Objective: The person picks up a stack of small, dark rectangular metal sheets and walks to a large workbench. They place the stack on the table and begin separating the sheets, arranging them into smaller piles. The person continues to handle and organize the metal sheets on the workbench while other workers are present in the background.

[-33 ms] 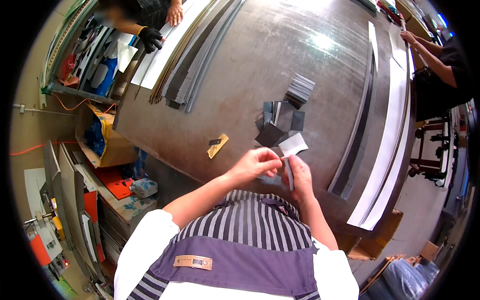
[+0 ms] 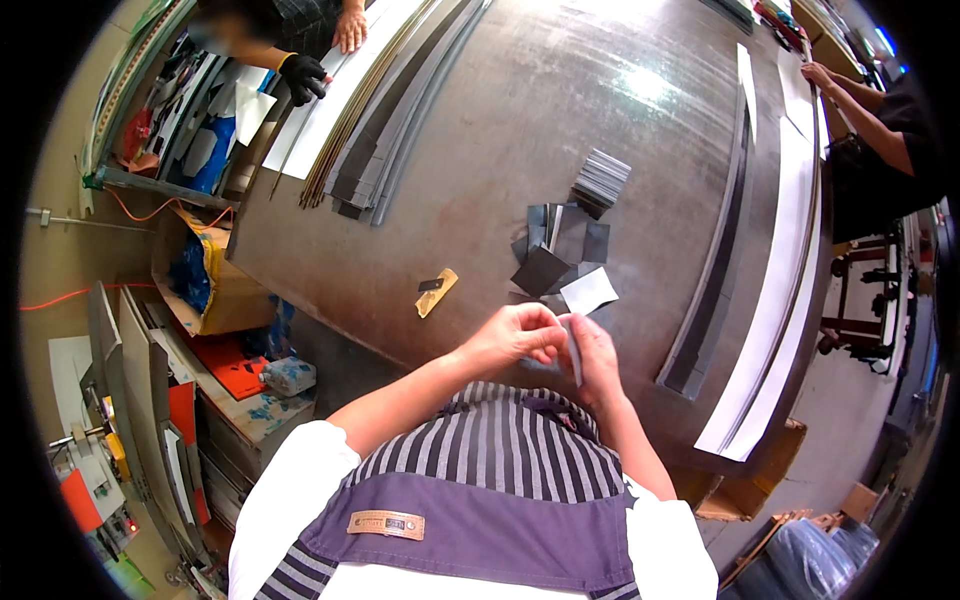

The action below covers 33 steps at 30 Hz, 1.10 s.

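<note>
My right hand (image 2: 596, 360) grips a small flat grey plate (image 2: 574, 356), held on edge. Close beside it, my left hand (image 2: 527, 333) is closed, its thumb and fingertips pinched together near the plate's upper end; what they hold, if anything, is hidden. Just beyond my fingers lies a light, square plate (image 2: 590, 291). Next to it is a dark square plate (image 2: 541, 271), with several more grey plates (image 2: 572, 232) overlapping behind. A neat stack of grey plates (image 2: 602, 178) stands farther off on the metal table (image 2: 470, 190).
On the table's left lie a yellowish strip with a dark piece (image 2: 436, 292) and long metal strips (image 2: 385, 120). Long white strips (image 2: 765, 320) run along the right edge. Other people's hands (image 2: 303, 79) work at the far left and far right (image 2: 818, 75). A cardboard box (image 2: 215, 285) sits left.
The light square plate has shifted slightly right and looks flatter. Both my hands have moved very little, and the plate in my right hand has turned slightly.
</note>
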### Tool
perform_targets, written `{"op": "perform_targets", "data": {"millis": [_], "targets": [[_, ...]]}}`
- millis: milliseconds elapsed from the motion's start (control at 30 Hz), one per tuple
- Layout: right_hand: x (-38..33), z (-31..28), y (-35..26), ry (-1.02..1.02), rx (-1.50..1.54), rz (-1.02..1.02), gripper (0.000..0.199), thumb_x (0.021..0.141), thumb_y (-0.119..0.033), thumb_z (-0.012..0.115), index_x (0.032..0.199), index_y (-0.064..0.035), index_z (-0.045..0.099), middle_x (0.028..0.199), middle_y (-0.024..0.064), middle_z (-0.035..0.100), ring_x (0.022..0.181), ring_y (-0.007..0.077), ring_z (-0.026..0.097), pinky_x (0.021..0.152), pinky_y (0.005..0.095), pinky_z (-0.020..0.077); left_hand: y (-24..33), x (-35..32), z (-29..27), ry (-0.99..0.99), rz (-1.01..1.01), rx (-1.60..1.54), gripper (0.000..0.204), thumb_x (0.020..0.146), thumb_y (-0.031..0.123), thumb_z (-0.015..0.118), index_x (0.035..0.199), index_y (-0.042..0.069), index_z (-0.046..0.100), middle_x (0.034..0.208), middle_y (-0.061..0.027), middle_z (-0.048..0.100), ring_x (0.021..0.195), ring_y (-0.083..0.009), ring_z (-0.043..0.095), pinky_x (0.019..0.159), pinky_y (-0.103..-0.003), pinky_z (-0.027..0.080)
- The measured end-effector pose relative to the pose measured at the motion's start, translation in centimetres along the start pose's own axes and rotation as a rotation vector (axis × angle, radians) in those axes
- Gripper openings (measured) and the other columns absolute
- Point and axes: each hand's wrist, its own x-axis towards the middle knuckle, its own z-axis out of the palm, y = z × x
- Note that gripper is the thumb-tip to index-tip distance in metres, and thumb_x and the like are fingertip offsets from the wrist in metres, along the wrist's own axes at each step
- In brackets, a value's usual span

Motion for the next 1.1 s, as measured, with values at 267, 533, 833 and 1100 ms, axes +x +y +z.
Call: {"op": "perform_targets", "data": {"millis": [267, 533, 833, 1100], "targets": [[-0.6, 0.3, 0.9, -0.285, 0.157, 0.318, 0.047, 0.095, -0.052, 0.044, 0.084, -0.0085, 0.057, 0.065, -0.0008, 0.05, 0.054, 0.0062, 0.045, 0.047, 0.0203, 0.0366, -0.5, -1.1, -0.1, 0.062, 0.157, 0.223, 0.014, 0.083, 0.013, 0.067, 0.087, 0.002, 0.059, 0.082, -0.0078, 0.063, 0.074, -0.0204, 0.063, 0.067, -0.03, 0.053], [1.1, 1.3, 1.3, 0.01, 0.047, -0.078, 0.023, 0.094, -0.023, 0.058, 0.107, -0.0039, 0.059, 0.091, -0.0001, 0.061, 0.08, 0.0063, 0.054, 0.072, 0.0213, 0.0452, -1.4, -0.1, -1.5, 0.388, 0.571, 0.919, 0.019, 0.078, 0.005, 0.066, 0.096, 0.0, 0.059, 0.088, -0.0114, 0.061, 0.078, -0.0239, 0.061, 0.07, -0.033, 0.05], [7.5, -2.6, -3.9, 0.304, -0.87, -0.547, 0.032, 0.091, -0.013, 0.053, 0.119, 0.0016, 0.054, 0.115, 0.0192, 0.059, 0.11, 0.032, 0.053, 0.097, 0.0373, 0.0406, -3.3, -1.0, -3.7, 0.377, 0.441, 1.028, 0.045, 0.077, 0.005, 0.068, 0.118, 0.003, 0.049, 0.115, -0.0134, 0.049, 0.097, -0.026, 0.057, 0.084, -0.035, 0.049], [5.6, -6.9, -0.9, 0.22, -1.574, -0.807, 0.018, 0.073, 0.002, 0.056, 0.087, -0.0051, 0.066, 0.11, 0.0075, 0.062, 0.11, 0.0306, 0.052, 0.09, 0.0369, 0.0452, -5.0, -0.7, -4.9, 0.347, 0.488, 1.303, 0.052, 0.072, 0.007, 0.072, 0.12, 0.003, 0.053, 0.118, -0.014, 0.048, 0.108, -0.032, 0.05, 0.095, -0.039, 0.042]]}}
